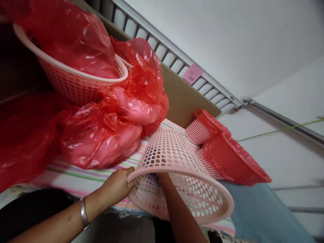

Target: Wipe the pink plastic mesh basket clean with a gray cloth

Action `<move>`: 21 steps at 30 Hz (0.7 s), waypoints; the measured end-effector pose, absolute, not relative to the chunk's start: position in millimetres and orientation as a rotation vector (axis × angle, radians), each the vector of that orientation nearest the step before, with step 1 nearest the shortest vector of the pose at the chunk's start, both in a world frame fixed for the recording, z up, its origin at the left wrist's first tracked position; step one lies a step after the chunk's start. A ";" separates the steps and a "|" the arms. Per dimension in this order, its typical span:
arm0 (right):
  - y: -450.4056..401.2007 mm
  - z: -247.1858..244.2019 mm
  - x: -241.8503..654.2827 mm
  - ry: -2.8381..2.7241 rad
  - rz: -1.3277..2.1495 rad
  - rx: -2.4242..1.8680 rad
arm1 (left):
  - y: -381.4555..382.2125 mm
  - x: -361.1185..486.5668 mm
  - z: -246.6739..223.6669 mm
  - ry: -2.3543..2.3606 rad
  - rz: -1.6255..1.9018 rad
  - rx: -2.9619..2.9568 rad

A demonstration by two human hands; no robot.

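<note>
A pink perforated plastic basket [174, 152] lies tipped on its side over the striped cloth [83, 173], its mouth facing me. My left hand [124, 180] is closed on the left edge of its rim, and a silver bangle [84, 213] circles that wrist. Through the mouth, my right hand [162, 179] reaches inside the basket. The wall and rim hide its fingers. Something dark blue shows beside it through the holes, too unclear to name.
Tied red plastic bags [103, 141] with pink contents lie on the left. Above them stands another pink basket [73, 82] lined with red plastic. Red-lined baskets [230, 158] sit on the right, near a blue surface [263, 209]. Behind are a tan board [182, 96] and a white railing [174, 62].
</note>
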State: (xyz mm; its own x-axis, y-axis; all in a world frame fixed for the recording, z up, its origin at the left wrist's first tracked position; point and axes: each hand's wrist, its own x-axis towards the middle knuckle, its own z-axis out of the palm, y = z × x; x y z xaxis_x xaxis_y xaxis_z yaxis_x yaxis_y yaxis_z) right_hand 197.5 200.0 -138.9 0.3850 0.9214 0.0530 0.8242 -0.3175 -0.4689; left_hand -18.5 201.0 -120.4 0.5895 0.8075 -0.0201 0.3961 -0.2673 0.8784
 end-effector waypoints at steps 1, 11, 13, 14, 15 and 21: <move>193.5 -138.8 193.9 -1.514 0.297 -2.242 | 200.7 -18.8 -120.8 0.973 0.551 1.888; 55.2 -142.1 142.3 -1.825 0.466 -2.256 | 200.1 -23.4 -117.7 0.978 0.570 1.994; 50.9 -130.3 150.7 -1.750 0.509 -2.182 | 201.2 -23.1 -117.9 0.979 0.577 1.997; 53.5 -125.6 157.2 -1.696 0.442 -2.167 | 201.8 -22.9 -117.6 0.979 0.581 1.993; 58.5 -122.9 164.1 -1.649 0.333 -2.156 | 202.2 -22.9 -116.9 0.974 0.588 1.990; 106.5 -152.2 181.7 -1.709 -0.004 -2.109 | 198.5 -24.4 -108.7 0.971 0.569 2.014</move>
